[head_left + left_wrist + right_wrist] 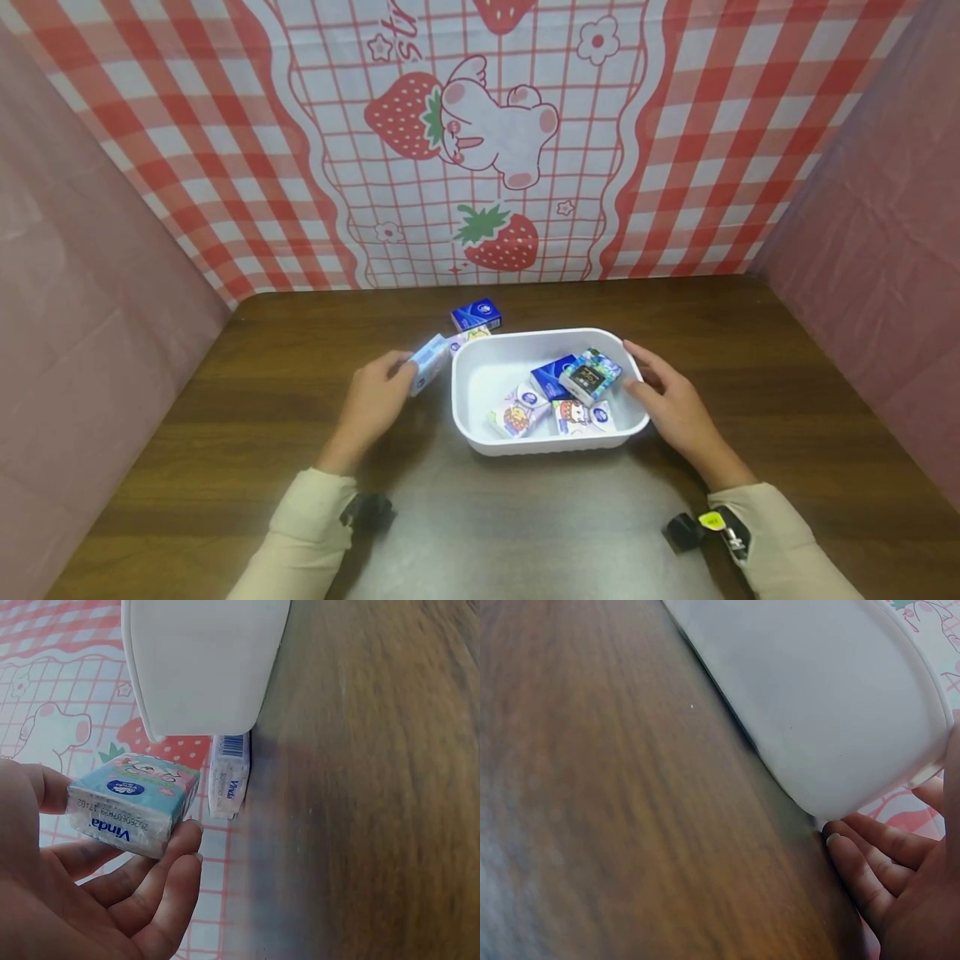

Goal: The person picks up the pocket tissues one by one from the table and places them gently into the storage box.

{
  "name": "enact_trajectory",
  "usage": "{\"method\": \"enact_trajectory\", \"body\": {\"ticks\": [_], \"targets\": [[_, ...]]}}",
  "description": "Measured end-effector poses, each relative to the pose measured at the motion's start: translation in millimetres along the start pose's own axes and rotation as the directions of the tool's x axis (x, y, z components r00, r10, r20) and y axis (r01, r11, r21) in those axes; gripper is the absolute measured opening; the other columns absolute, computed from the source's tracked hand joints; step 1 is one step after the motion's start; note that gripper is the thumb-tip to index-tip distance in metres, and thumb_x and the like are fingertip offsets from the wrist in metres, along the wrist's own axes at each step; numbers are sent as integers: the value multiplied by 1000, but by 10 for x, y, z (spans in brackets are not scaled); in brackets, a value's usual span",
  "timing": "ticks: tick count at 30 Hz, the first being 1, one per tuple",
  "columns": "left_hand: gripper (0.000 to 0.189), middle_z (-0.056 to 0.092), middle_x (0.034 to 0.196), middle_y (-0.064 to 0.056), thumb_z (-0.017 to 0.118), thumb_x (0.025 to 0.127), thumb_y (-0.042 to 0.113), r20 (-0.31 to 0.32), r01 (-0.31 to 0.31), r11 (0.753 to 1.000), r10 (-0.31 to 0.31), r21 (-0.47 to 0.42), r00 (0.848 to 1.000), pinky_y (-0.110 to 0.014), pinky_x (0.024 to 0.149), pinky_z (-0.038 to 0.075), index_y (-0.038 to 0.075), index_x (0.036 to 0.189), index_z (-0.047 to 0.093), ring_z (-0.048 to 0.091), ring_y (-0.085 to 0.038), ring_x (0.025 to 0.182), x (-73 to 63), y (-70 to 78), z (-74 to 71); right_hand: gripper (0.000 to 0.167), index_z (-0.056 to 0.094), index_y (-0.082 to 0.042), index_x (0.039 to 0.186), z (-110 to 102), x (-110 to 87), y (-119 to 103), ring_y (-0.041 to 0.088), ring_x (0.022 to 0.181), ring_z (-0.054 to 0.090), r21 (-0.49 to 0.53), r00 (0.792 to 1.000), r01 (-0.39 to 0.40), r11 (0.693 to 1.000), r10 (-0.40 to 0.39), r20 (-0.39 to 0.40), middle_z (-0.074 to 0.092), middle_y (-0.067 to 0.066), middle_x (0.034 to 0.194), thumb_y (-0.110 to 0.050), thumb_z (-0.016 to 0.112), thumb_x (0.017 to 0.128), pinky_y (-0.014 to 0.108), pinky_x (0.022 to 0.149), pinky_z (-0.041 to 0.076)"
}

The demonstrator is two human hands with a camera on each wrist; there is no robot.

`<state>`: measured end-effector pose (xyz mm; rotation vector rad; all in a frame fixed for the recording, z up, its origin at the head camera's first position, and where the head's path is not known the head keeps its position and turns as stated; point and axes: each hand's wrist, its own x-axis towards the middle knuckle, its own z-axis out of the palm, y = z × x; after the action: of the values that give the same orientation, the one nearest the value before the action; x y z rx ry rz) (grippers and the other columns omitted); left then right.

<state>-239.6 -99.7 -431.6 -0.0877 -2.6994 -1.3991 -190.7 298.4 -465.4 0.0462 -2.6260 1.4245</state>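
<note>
My left hand (375, 400) grips a light-blue tissue pack (429, 364) just left of a white plastic basin (551, 447). In the left wrist view, the tissue pack (131, 796) shows the word Vinda on its end, with thumb and fingers around it. At the basin's right end, my right hand (675, 408) holds the rim, its thumb over the edge. Several tissue packs lie in the basin: a dark blue one (550, 379), a patterned one with a black label (591, 377) resting partly on it, and pale cartoon-printed ones (519, 412).
Behind the basin's left corner lie a dark blue tissue pack (477, 314) and a pale printed pack (472, 334), partly hidden by the basin. Everything stands on a brown wooden table (225, 417). A red-and-white strawberry cloth (480, 142) hangs at the back, with pink cloths at the sides.
</note>
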Motion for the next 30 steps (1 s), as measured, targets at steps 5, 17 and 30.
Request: {"method": "enact_trajectory", "body": {"ticks": [5,17,30], "targets": [[35,71,104,-12,56,96,33,-3,4,1000,-4,-14,1000,-35,70,52,12,120,72,64,-25,84,-13,29,-9,56,40,-19,155,-5,-9,-16,43,118,57,5,1000,0,1000,0,-3,53,24,141,-28,56,102,48,82,58],[32,71,102,-12,57,97,31,2,-3,998,3,-63,1000,-34,68,53,12,117,73,64,-25,81,-36,49,-21,56,41,-19,154,-2,-2,-15,42,118,58,6,1000,4,1000,-4,-6,54,25,139,-26,57,101,45,80,58],[32,70,110,-11,56,97,32,27,1,994,2,-113,1000,-40,75,57,14,118,72,65,-27,89,-25,85,-35,55,43,-19,153,2,2,-5,38,112,60,-4,999,23,1000,-23,-24,59,26,132,-25,58,101,26,73,55]]}}
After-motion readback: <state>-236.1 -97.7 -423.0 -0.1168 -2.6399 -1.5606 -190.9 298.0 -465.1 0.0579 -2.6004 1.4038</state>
